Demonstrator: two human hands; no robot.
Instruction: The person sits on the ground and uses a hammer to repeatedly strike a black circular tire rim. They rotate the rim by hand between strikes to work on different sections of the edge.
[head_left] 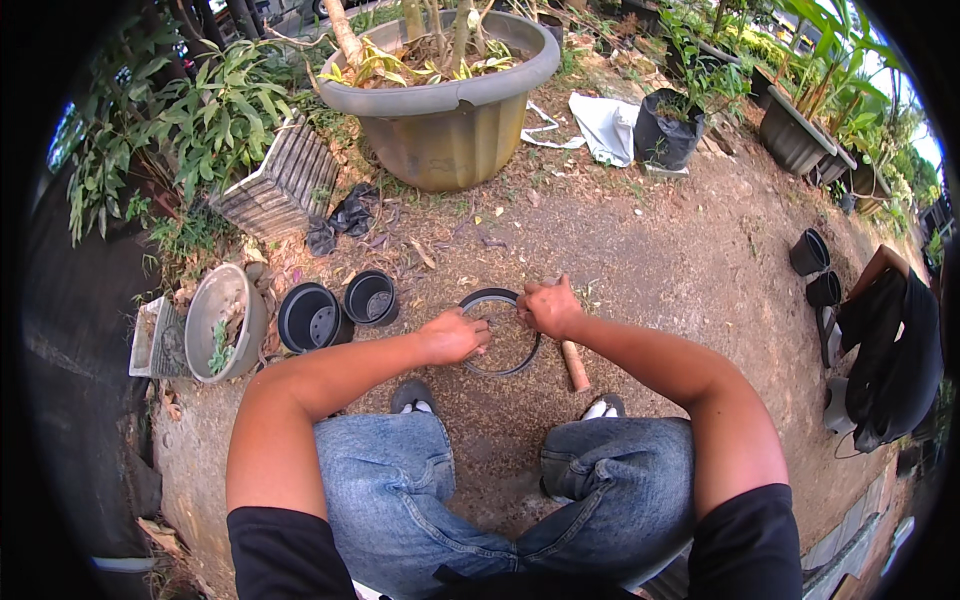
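While left hand (455, 337) half-curls at dark ring (490, 294) | right hand (548, 306) curled over edge | hands' grip: cannot tell

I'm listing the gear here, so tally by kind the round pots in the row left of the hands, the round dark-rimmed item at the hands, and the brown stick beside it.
Black pots: 2
Pale round pot: 1
Round dark-rimmed item: 1
Brown stick: 1
Total: 5
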